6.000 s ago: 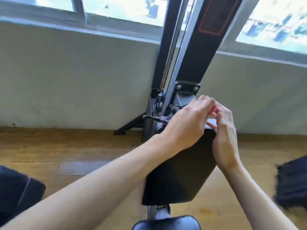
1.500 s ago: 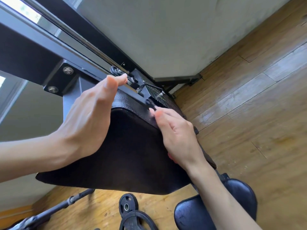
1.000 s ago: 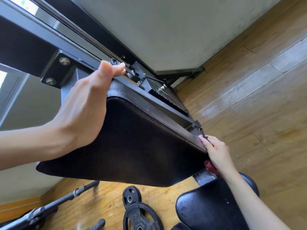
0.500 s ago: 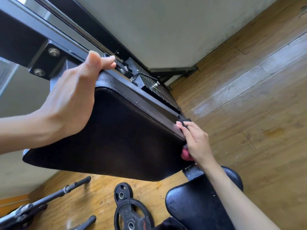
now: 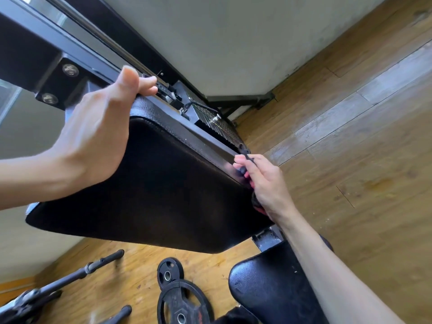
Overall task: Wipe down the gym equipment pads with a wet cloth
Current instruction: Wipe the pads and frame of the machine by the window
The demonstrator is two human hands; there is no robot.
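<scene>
A large black padded rest (image 5: 163,195) fills the middle of the head view, tilted on a dark steel frame (image 5: 58,54). My left hand (image 5: 98,134) lies flat over the pad's upper left corner, fingers hooked over its top edge. My right hand (image 5: 264,183) presses against the pad's right edge with a small pink cloth (image 5: 247,176) bunched under the fingers; only a sliver of the cloth shows. A second black seat pad (image 5: 268,284) sits below, partly behind my right forearm.
Black weight plates (image 5: 180,300) lie on the wooden floor (image 5: 350,136) under the pad. A barbell bar (image 5: 70,279) lies at the lower left. A pale wall (image 5: 233,43) and the frame's floor foot (image 5: 240,100) stand behind the machine.
My right hand with the cloth slid down the pad's right edge, then came back up along it. My left hand stayed on the upper left corner. The view shifted slightly.
</scene>
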